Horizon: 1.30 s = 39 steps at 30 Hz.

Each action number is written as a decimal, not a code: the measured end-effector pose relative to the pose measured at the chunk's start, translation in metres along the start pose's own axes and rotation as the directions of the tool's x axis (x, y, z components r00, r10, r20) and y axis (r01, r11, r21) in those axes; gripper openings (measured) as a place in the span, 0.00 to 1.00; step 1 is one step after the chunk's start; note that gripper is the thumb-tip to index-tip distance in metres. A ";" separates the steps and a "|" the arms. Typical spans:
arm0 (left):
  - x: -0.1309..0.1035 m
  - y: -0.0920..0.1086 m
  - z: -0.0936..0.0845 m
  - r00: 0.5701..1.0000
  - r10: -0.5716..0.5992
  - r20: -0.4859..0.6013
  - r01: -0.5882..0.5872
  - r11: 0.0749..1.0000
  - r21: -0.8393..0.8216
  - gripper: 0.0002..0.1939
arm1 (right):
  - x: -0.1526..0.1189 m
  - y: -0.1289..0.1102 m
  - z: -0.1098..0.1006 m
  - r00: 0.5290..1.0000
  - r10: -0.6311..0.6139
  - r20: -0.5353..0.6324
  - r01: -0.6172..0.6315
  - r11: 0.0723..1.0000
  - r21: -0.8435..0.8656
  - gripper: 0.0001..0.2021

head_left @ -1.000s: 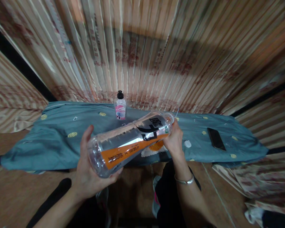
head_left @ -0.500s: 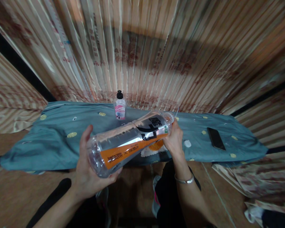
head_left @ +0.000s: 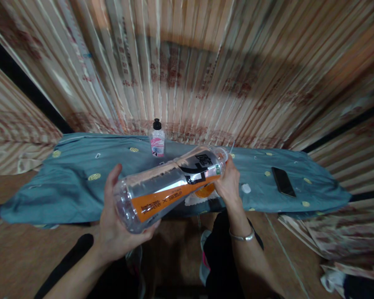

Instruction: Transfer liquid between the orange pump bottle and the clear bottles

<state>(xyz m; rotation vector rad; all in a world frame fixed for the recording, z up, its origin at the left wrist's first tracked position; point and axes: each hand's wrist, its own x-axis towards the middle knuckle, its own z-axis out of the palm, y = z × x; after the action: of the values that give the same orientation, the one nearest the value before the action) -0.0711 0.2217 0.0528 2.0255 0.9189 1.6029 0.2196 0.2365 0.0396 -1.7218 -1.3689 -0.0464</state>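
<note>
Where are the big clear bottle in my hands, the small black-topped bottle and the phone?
Big clear bottle [head_left: 166, 197]: head view, on the orange band of its label.
Small black-topped bottle [head_left: 157, 145]: head view, on its pink and white label.
Phone [head_left: 283, 182]: head view, middle of its dark face.

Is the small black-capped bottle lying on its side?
No, the small bottle stands upright on the teal cloth, its black cap at the top.
</note>
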 end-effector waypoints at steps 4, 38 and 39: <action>-0.001 -0.001 0.000 1.000 0.018 0.004 -0.018 1.000 0.020 0.57 | 0.000 0.000 0.000 1.000 0.004 -0.013 -0.004 1.000 0.003 0.22; -0.001 0.001 -0.001 1.000 -0.024 -0.008 0.024 0.999 0.036 0.58 | 0.000 0.000 0.000 1.000 -0.009 -0.007 0.008 1.000 -0.015 0.21; -0.001 0.001 -0.001 1.000 -0.020 -0.009 0.020 0.999 0.039 0.59 | 0.000 0.000 0.000 1.000 -0.011 -0.009 0.011 1.000 -0.017 0.20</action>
<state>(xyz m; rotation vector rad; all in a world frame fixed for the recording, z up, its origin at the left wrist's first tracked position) -0.0721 0.2203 0.0534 2.0306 0.9776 1.5963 0.2197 0.2360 0.0393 -1.7266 -1.3751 -0.0718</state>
